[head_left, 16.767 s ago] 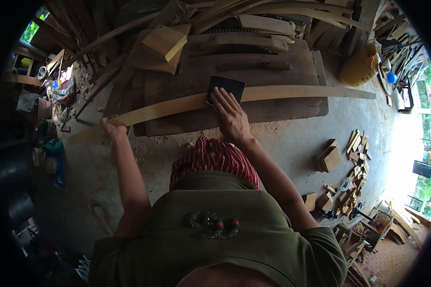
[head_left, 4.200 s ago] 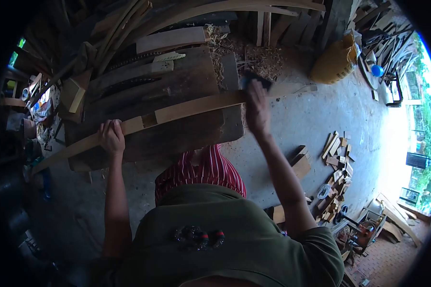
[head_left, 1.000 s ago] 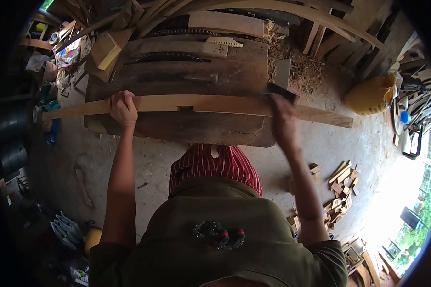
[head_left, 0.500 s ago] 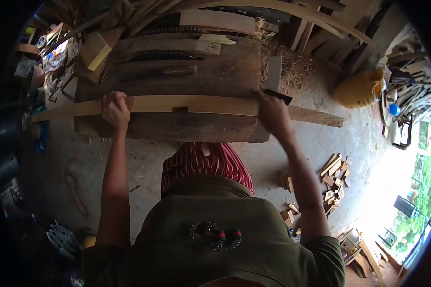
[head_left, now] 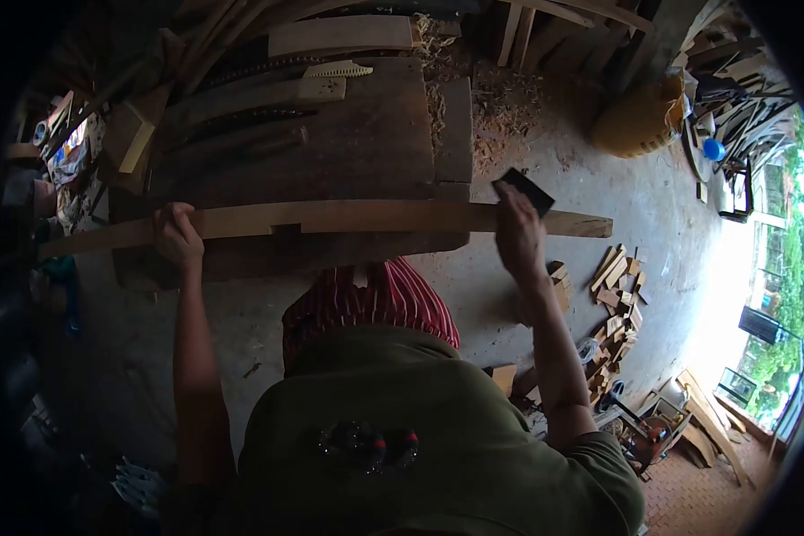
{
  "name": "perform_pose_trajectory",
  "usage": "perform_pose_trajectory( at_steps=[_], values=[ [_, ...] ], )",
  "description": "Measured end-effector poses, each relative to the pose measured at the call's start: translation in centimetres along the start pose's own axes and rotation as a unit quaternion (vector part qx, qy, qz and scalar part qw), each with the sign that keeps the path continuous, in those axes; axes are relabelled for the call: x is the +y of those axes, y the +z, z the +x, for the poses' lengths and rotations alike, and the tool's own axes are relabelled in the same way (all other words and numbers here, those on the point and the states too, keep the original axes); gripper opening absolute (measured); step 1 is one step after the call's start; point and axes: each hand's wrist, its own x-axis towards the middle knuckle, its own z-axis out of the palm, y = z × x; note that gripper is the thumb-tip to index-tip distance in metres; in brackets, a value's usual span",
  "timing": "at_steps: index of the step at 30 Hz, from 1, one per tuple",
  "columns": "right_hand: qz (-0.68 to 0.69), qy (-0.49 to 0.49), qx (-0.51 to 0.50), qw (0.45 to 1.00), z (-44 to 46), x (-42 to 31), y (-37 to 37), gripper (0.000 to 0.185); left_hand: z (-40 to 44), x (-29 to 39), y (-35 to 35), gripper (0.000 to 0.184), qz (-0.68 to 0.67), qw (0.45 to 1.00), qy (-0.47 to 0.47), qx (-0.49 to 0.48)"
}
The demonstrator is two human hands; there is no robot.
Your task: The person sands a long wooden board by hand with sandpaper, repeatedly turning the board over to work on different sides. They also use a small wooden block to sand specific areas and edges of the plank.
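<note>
A long, slightly curved wooden piece point(head_left: 375, 217) lies across the front of a dark wooden bench point(head_left: 366, 161), with a small notch left of its middle. Its right end reaches past the bench's edge. My left hand point(head_left: 180, 236) is closed round the piece toward its left end. On the right, my right hand point(head_left: 520, 230) presses a black sheet point(head_left: 525, 192) against the wood near that overhanging end, its fingers together on the sheet. What lies under the palm is hidden.
Behind the piece, the bench holds a pale toothed strip point(head_left: 339, 69), a curved board point(head_left: 341, 35) and dark tools. Shavings point(head_left: 505, 103) and a yellow sack point(head_left: 639, 121) are at the back right. Wood offcuts point(head_left: 618, 299) lie on the floor at right.
The view has shifted, so the bench appears farther left. My right hand and the black sheet have moved right along the wood, past the bench's edge. My left hand still grips the piece.
</note>
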Motion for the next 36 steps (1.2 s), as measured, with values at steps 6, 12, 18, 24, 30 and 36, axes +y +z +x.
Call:
perform_pose_trajectory(
  at_steps=[6, 12, 18, 24, 30, 36],
  values=[
    [0.07, 0.025, -0.048, 0.996, 1.6, -3.9, 0.6, 0.036, 0.0, -0.4, 0.2, 0.044, 0.005, 1.0, 0.005, -0.016],
    [0.034, -0.001, -0.229, 0.973, 4.4, -3.8, -1.1, 0.036, -0.2, -0.8, 0.6, 0.043, 0.002, 1.0, -0.017, -0.008],
    [0.044, -0.105, -0.264, 0.958, 7.0, -3.9, -0.4, 0.031, -0.3, -0.2, 0.3, 0.044, -0.01, 1.0, -0.022, 0.01],
    [0.04, -0.214, -0.256, 0.942, 8.0, -5.8, 0.9, 0.04, -0.4, -0.5, 0.5, 0.044, -0.004, 0.999, -0.035, 0.025],
    [-0.144, -0.121, -0.509, 0.84, 8.6, 4.6, -5.3, 0.028, -0.2, -0.4, 0.2, 0.044, -0.004, 1.0, -0.017, 0.01],
    [-0.034, -0.129, -0.29, 0.948, 4.9, -1.6, -1.8, 0.03, 0.2, 0.0, 0.2, 0.044, -0.01, 1.0, -0.021, -0.007]
  ],
)
